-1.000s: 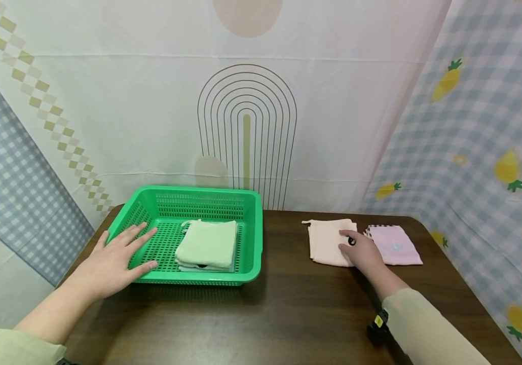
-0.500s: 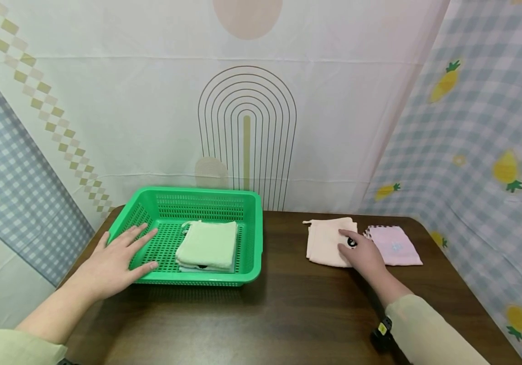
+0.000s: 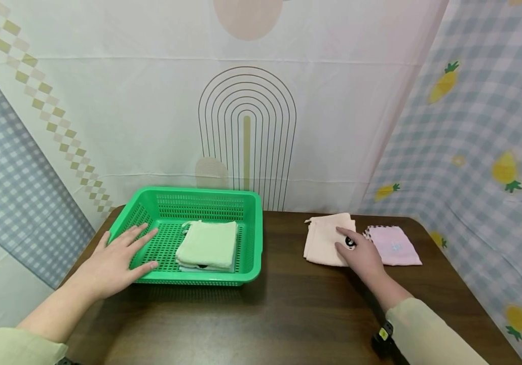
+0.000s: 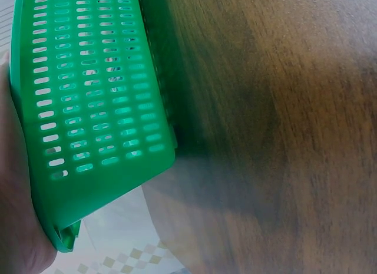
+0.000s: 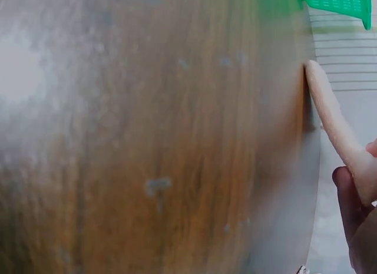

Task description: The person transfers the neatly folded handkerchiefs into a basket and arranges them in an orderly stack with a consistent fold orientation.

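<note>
With fingers spread, my left hand (image 3: 112, 261) rests on the left front corner of a green plastic basket (image 3: 206, 277). Inside the basket lies a folded pale green towel (image 3: 208, 243) on top of other folded cloth, only the edges of which show. At the right, my right hand (image 3: 365, 254) pinches the right side of a folded pale pink towel (image 3: 327, 238) between thumb and fingers. In the right wrist view the pink towel (image 5: 333, 112) slants up from the table into the fingers. A dark round mark shows beside the fingertips.
A folded lilac towel (image 3: 394, 246) with a checked edge lies just right of my right hand. The dark wooden table (image 3: 252, 324) ends at a back edge near a patterned curtain (image 3: 160, 111). Blue checked fabric hangs along both sides.
The pink towel has shifted slightly left and its pinched side has risen, tilting it. My right hand has moved a little left with it. The left hand and basket stay put.
</note>
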{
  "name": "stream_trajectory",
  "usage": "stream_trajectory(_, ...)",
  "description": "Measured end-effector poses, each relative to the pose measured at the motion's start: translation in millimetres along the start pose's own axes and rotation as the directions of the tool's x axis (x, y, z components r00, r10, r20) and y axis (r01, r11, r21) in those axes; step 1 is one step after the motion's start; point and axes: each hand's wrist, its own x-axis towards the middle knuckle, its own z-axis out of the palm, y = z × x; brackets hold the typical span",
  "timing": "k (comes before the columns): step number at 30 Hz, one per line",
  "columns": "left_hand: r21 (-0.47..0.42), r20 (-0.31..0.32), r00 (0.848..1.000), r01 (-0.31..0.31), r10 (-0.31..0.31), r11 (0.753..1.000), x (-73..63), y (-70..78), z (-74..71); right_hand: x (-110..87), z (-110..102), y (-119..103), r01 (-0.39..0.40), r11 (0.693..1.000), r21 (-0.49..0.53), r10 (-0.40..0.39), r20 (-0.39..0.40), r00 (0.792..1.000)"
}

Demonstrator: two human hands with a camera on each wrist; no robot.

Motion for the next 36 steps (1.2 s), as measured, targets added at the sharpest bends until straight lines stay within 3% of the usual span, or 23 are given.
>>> stream_trajectory(30,0.006,-0.003,1.0,0.006,-0.006,1.0,-1.4,0.2,1.9,-11.3,-4,-33,0.06,0.993,0.105,-0.042,-0.168,0.985)
stream_trajectory(36,0.001,-0.003,1.0,0.003,-0.003,1.0,-1.0,0.6,0.6,-12.9,-5,-45,0.124,0.983,0.136,-0.091,-0.223,0.97)
